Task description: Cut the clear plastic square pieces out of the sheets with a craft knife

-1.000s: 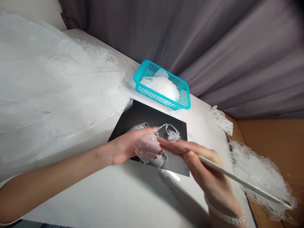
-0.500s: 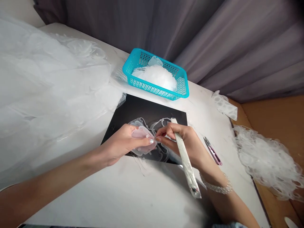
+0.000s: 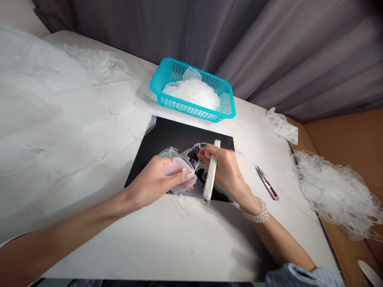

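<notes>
My left hand (image 3: 155, 179) is closed on a stack of sheer white fabric petals (image 3: 176, 164), its thumb pressed on top near their right edge. My right hand (image 3: 223, 165) is closed too. Lodged in it is a flat white wrapped stick (image 3: 211, 175), which slants down toward me. Its fingertips pinch a thin white strip (image 3: 196, 167) that runs taut to the petals by my left thumb. Loose sheer trimmings (image 3: 191, 149) curl behind and between the hands over a black sheet (image 3: 158, 135). The stick's upper tip points away from the petals.
A blue plastic basket (image 3: 191, 111) of white pieces stands at the back. Thread snips (image 3: 267, 183) lie right of my right hand. A large heap of sheer white fabric (image 3: 66, 111) covers the left. Cut-out scraps (image 3: 335, 191) hang over the right table edge, near a patterned strip (image 3: 281, 125).
My right hand has drawn up and away from the petals, stretching the thin strip between the hands. The stick has swung more upright. My left hand stays nearly in place.
</notes>
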A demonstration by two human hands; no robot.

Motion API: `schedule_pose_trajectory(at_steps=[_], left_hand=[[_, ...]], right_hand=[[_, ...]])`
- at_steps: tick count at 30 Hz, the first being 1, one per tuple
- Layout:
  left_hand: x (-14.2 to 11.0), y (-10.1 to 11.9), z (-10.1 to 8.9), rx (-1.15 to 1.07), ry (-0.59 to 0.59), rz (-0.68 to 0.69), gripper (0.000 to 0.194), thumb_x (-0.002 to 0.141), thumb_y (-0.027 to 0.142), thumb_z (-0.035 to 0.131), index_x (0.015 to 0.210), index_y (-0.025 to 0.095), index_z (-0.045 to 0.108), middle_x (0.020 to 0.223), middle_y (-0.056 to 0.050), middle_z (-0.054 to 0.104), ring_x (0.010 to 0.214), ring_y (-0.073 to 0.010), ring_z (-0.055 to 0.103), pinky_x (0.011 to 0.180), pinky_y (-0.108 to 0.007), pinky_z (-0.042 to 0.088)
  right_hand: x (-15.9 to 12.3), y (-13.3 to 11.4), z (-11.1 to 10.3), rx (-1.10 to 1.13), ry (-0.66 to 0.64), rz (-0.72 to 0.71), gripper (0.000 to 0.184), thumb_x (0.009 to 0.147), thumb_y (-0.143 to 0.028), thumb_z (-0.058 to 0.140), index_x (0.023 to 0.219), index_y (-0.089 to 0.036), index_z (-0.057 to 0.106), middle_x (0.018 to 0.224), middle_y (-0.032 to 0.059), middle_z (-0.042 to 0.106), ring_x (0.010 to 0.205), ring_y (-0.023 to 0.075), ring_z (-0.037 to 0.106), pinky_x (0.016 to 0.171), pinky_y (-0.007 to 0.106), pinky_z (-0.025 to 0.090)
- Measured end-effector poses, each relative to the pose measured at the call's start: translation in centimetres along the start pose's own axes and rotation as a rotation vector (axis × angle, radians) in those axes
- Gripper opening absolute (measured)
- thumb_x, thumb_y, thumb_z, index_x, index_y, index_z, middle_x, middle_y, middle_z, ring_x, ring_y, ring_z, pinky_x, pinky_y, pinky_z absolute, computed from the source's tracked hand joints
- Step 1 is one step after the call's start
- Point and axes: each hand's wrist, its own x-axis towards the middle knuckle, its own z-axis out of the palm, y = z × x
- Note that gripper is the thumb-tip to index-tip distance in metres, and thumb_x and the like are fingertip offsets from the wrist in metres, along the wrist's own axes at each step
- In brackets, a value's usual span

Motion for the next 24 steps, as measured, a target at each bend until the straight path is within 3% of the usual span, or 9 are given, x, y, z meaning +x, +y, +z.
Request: schedule_pose_trajectory(at_steps=[3,8,17,24], left_hand=[[0.1,-0.3,-0.2,-0.065,0.031,-0.009,0.023,0.089,0.038,0.064,0.079,0.018,0.071,0.077,-0.001,0.07,0.074,-0.0123,0.062,0.069,-0.023,0.048],[0.3,-0.9,-0.4,-0.12,0.058,-0.027,0.025,0.088,0.041,0.066,0.084,0.017,0.073,0.08,-0.003,0.073,0.076,-0.0139,0.067,0.068,-0.024,0.05],[0.2,-0.5,-0.4,0.079,0.106,-0.046,0.024,0.089,0.039,0.063,0.086,0.018,0.073,0.082,-0.002,0.075,0.079,-0.0164,0.07,0.072,-0.026,0.052],[-0.2,-0.6,0.1,0.272,0.144,0.043,0.02,0.091,0.032,0.057,0.086,0.019,0.072,0.082,0.0,0.075,0.081,-0.0164,0.069,0.07,-0.023,0.052]], right_hand=[[0.1,-0.5,-1.1,0.208,-0.029,0.034,0.035,0.088,-0.022,0.055,0.065,-0.022,0.028,0.081,0.0035,0.066,0.067,0.0123,0.05,0.062,0.026,0.039],[-0.2,-2.0,-2.2,0.512,-0.263,0.05,0.036,0.09,-0.03,0.059,0.068,-0.022,0.032,0.094,0.0063,0.071,0.076,0.0154,0.061,0.069,0.028,0.046],[-0.6,-1.8,-1.5,0.418,-0.221,0.04,0.037,0.087,-0.025,0.06,0.066,-0.022,0.03,0.081,0.0017,0.069,0.066,0.0124,0.052,0.061,0.026,0.041],[-1.4,-2.8,-1.9,0.283,-0.261,-0.024,0.032,0.084,-0.014,0.054,0.066,-0.022,0.029,0.075,-0.0013,0.062,0.063,0.0107,0.043,0.057,0.024,0.034]])
